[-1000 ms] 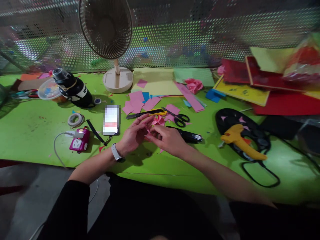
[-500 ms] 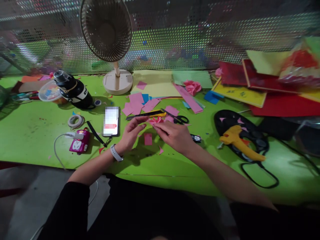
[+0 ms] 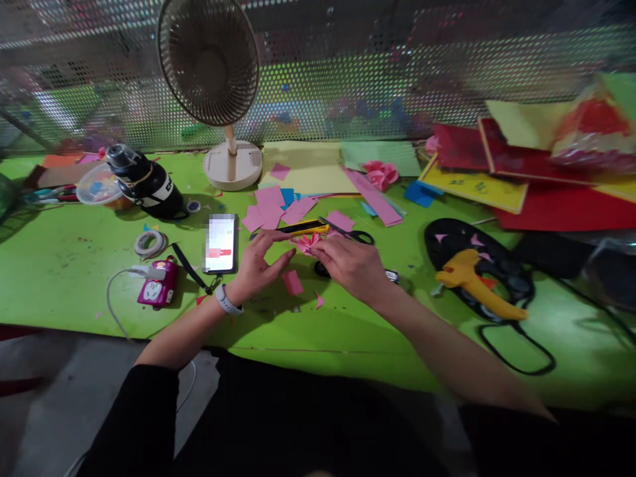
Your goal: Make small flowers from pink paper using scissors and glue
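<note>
In the head view my right hand (image 3: pixel 350 266) pinches a small pink paper flower (image 3: pixel 309 242) at its right side. My left hand (image 3: pixel 259 265) is just left of the flower, thumb and fingers apart; its fingertips reach close to the petals, and whether they touch I cannot tell. A small pink paper piece (image 3: pixel 293 283) lies on the green table below the flower. Behind the hands lie a yellow utility knife (image 3: pixel 311 227) and black-handled scissors (image 3: pixel 363 236), partly covered. A dark round object (image 3: pixel 320 268) shows partly under my right hand.
Pink paper pieces (image 3: pixel 269 207) lie behind the hands, with a finished-looking pink flower (image 3: pixel 381 174) farther back. A phone (image 3: pixel 220 244), tape roll (image 3: pixel 150 244), purple power adapter (image 3: pixel 158 283), bottle (image 3: pixel 146 182) and fan (image 3: pixel 232 165) stand left. Rightward lies a yellow glue gun (image 3: pixel 479 285).
My left thumb and fingers have spread wider and moved slightly down. The small pink paper piece on the table has turned. The flower stays in my right hand, a little lower.
</note>
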Action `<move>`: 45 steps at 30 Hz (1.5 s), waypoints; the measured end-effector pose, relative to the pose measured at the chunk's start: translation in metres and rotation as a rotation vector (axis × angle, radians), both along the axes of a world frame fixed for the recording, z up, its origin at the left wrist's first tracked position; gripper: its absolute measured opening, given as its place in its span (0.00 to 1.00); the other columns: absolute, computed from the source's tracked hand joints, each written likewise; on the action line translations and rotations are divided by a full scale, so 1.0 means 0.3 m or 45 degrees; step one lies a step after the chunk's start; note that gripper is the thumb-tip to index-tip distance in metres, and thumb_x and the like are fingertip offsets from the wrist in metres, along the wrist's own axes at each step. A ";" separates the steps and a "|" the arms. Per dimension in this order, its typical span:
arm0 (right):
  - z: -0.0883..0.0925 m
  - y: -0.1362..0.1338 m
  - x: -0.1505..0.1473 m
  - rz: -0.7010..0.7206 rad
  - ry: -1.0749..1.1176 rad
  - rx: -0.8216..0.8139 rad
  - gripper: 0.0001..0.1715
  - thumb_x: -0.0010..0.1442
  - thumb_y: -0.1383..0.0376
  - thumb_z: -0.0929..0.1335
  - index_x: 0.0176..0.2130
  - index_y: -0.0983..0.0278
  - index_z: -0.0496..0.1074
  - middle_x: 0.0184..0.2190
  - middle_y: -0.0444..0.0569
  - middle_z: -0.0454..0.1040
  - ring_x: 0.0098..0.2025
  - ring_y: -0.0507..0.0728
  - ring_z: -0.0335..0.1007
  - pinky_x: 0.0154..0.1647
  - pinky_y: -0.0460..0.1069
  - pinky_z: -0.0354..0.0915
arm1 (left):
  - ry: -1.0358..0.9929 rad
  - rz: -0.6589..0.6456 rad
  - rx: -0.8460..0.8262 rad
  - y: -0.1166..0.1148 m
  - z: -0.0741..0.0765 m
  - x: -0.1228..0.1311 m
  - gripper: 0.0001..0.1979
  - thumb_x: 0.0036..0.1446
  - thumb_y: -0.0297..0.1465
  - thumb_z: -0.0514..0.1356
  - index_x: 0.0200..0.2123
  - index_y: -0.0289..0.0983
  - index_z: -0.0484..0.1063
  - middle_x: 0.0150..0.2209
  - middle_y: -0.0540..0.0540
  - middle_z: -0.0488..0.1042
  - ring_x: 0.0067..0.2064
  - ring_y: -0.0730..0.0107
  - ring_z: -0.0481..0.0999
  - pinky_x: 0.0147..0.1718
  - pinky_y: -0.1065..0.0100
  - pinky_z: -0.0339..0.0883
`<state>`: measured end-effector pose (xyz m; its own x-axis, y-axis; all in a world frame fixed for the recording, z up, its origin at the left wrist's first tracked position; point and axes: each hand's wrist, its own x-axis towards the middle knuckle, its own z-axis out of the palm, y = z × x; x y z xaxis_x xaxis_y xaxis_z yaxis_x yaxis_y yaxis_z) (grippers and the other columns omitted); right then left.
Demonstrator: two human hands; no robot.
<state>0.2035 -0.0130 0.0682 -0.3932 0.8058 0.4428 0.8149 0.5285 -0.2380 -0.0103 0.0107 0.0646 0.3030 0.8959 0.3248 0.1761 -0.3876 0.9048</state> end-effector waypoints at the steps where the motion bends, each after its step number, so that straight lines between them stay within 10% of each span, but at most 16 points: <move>1: -0.001 0.003 0.001 0.000 -0.007 -0.001 0.19 0.71 0.60 0.61 0.37 0.65 0.77 0.32 0.53 0.81 0.31 0.55 0.75 0.30 0.49 0.63 | 0.017 -0.007 0.018 0.000 0.000 0.000 0.11 0.58 0.34 0.65 0.45 0.41 0.76 0.46 0.42 0.76 0.51 0.58 0.73 0.55 0.55 0.63; 28: 0.008 0.033 0.030 -0.003 -0.003 -0.086 0.18 0.71 0.59 0.62 0.41 0.65 0.77 0.37 0.54 0.81 0.37 0.58 0.76 0.36 0.51 0.67 | 0.068 0.010 -0.035 0.024 -0.045 -0.002 0.05 0.55 0.29 0.67 0.36 0.42 0.80 0.43 0.42 0.78 0.48 0.58 0.74 0.55 0.53 0.64; 35: -0.031 0.178 0.284 -0.634 -0.167 -0.505 0.09 0.62 0.64 0.67 0.39 0.65 0.77 0.42 0.57 0.79 0.37 0.61 0.74 0.34 0.53 0.63 | -0.053 0.024 -0.331 0.041 -0.041 -0.006 0.07 0.57 0.34 0.66 0.36 0.37 0.79 0.37 0.43 0.77 0.37 0.67 0.73 0.36 0.66 0.69; 45: -0.140 0.270 0.379 -0.673 -0.180 -0.583 0.11 0.53 0.74 0.69 0.38 0.67 0.79 0.38 0.58 0.79 0.37 0.61 0.74 0.37 0.52 0.66 | -0.152 0.021 -0.546 0.043 -0.050 0.000 0.07 0.54 0.34 0.67 0.35 0.37 0.79 0.31 0.47 0.77 0.31 0.73 0.72 0.29 0.71 0.67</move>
<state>0.3173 0.0681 0.0262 0.0726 0.9973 -0.0121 0.9739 -0.0734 -0.2146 -0.0103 0.0237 0.0495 0.2702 0.9617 -0.0456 0.0637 0.0294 0.9975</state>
